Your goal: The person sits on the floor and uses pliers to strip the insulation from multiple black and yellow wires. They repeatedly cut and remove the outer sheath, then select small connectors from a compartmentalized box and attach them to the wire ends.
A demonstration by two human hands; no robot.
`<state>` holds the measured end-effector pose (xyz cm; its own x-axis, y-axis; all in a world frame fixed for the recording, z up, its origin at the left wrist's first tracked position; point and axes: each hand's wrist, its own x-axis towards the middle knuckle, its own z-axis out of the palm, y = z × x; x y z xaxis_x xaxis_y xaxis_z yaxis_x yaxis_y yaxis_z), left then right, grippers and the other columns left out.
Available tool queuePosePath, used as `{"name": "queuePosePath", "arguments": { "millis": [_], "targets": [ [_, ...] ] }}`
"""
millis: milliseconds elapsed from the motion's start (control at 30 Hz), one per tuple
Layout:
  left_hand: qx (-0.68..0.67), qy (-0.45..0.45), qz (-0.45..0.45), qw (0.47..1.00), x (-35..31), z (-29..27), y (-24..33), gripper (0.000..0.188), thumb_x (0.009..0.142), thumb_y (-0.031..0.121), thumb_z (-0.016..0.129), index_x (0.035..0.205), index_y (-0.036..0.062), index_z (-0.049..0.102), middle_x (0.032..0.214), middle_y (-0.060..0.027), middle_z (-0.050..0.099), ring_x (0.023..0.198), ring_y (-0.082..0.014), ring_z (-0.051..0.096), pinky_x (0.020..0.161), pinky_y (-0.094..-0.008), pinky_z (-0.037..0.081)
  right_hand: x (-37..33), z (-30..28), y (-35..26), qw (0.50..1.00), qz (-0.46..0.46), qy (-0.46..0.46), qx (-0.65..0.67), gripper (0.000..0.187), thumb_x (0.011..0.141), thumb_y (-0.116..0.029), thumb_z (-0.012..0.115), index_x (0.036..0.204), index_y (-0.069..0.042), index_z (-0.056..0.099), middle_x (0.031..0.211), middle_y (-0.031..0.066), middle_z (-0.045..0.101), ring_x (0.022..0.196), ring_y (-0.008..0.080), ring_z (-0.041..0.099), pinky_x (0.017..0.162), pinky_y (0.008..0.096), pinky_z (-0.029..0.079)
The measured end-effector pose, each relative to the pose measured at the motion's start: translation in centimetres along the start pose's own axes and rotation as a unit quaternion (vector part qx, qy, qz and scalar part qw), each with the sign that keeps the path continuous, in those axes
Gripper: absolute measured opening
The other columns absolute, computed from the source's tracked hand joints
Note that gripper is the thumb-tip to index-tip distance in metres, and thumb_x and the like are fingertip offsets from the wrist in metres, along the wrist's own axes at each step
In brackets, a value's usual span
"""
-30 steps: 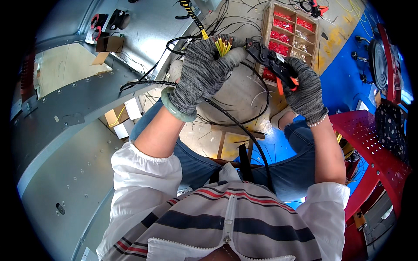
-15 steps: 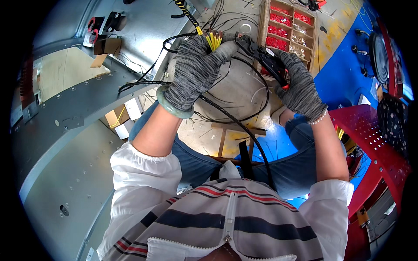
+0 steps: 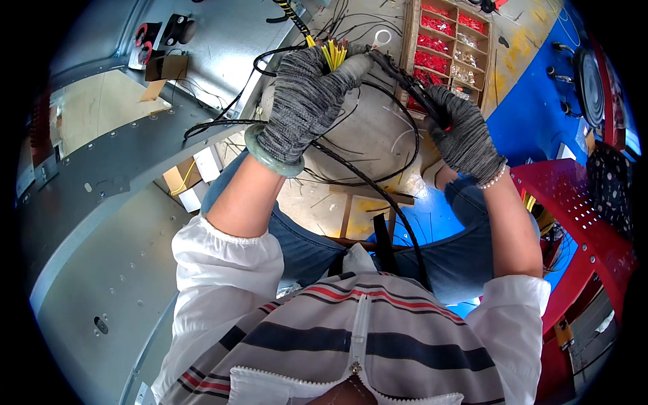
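My left hand (image 3: 305, 98), in a grey knitted glove, is closed around a bundle of thin yellow wires (image 3: 333, 57) whose ends fan out above the thumb. These wires come out of a black-and-yellow sleeved cable (image 3: 292, 19). In my right hand (image 3: 466, 135), gloved the same way, is a pair of black hand pliers (image 3: 413, 86) with a little red at the handles. The handles lie close together in my grip. The pliers' head is just right of my left thumb and fingertips; what its jaws hold, if anything, is too small to tell.
Beyond the pliers stands a wooden compartment box (image 3: 409, 40) of red and clear small parts. Black cable (image 3: 370, 181) loops between my arms over a small stool (image 3: 345, 219). A grey metal cabinet frame (image 3: 94, 172) is at left, a red perforated metal piece (image 3: 557, 192) at right.
My right hand has squeezed and turned the pliers, so the handles now lie closer together. The left hand still grips the wires with little movement.
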<state>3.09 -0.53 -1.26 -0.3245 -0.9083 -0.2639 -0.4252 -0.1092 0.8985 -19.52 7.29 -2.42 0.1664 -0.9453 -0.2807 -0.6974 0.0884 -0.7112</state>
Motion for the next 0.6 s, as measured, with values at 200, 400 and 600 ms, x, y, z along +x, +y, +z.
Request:
{"name": "queuePosePath", "arguments": {
  "millis": [200, 400, 600],
  "targets": [
    [0.019, -0.021, 0.009, 1.0, -0.14, 0.13, 0.59, 0.022, 0.081, 0.015, 0.059, 0.099, 0.0029, 0.061, 0.081, -0.004, 0.062, 0.073, -0.0092, 0.055, 0.07, -0.0223, 0.044, 0.21, 0.02, -0.16, 0.99, -0.05, 0.065, -0.116, 0.056, 0.063, -0.012, 0.065, 0.114, -0.002, 0.045, 0.107, 0.0179, 0.05, 0.098, 0.0305, 0.051, 0.087, 0.0353, 0.042],
    [0.011, -0.011, 0.054, 0.998, -0.24, 0.23, 0.5, 0.024, 0.08, 0.015, 0.059, 0.1, 0.0025, 0.061, 0.082, -0.0039, 0.062, 0.074, -0.0093, 0.055, 0.07, -0.022, 0.044, 0.03, -0.67, -0.21, 0.993, -0.053, 0.043, -0.091, 0.058, 0.061, -0.011, 0.066, 0.114, -0.002, 0.045, 0.104, 0.0178, 0.051, 0.096, 0.0302, 0.051, 0.087, 0.0347, 0.042],
    [-0.017, -0.003, 0.024, 1.0, -0.04, 0.15, 0.22, 0.023, 0.08, 0.015, 0.059, 0.099, 0.0027, 0.061, 0.08, -0.0034, 0.062, 0.073, -0.0084, 0.055, 0.069, -0.0214, 0.043, -0.1, -0.59, -0.33, 0.998, -0.028, 0.044, -0.025, 0.051, 0.062, -0.008, 0.066, 0.11, -0.002, 0.049, 0.092, 0.0164, 0.057, 0.087, 0.0274, 0.057, 0.081, 0.0316, 0.046]
  ]
}}
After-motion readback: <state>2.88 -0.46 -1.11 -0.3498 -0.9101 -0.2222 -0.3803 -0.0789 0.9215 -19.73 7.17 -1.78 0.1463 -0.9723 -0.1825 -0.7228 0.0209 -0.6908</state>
